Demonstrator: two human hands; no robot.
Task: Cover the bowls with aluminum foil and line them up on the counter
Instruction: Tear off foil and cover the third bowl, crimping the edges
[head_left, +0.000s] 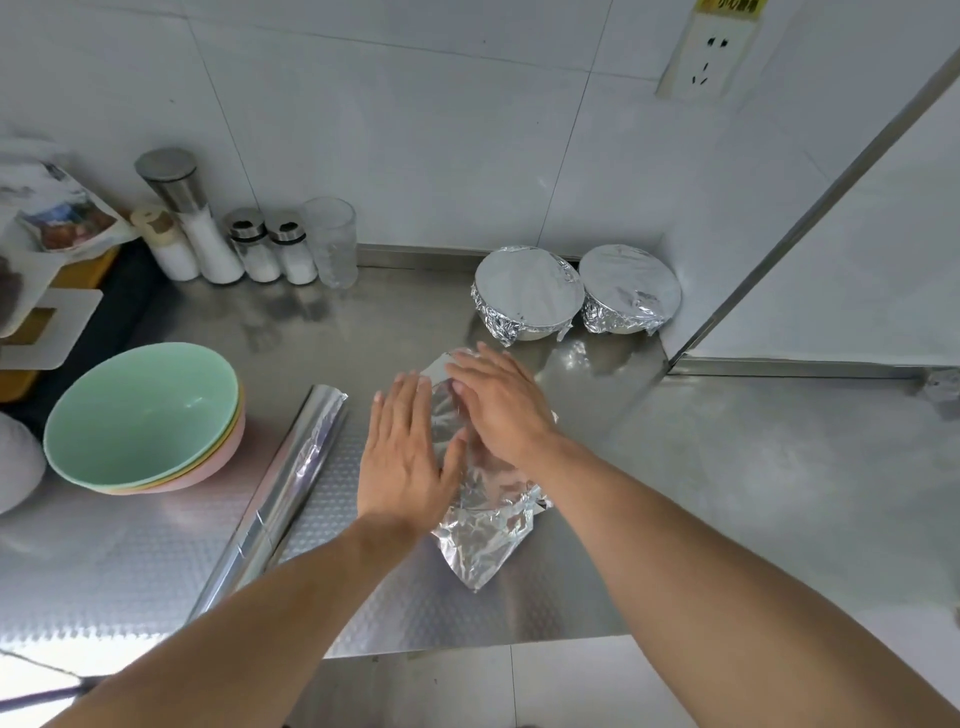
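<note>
A sheet of aluminum foil (483, 530) is draped over a bowl hidden beneath it at the middle of the steel counter (727, 467). My left hand (402, 457) presses flat on the foil's left side. With straight fingers, my right hand (501, 400) presses on its top right. Two foil-covered bowls (527, 291) (628, 291) stand side by side at the back right corner. A stack of uncovered bowls, green on top (140, 415), sits at the left. The foil roll (280, 493) lies between that stack and my hands.
Salt shakers and jars (208, 244) and a clear glass (332, 244) line the back wall. A cutting board and packets (47, 291) crowd the far left. A wall panel (831, 260) juts out at the right. The counter's front edge (467, 647) is near me.
</note>
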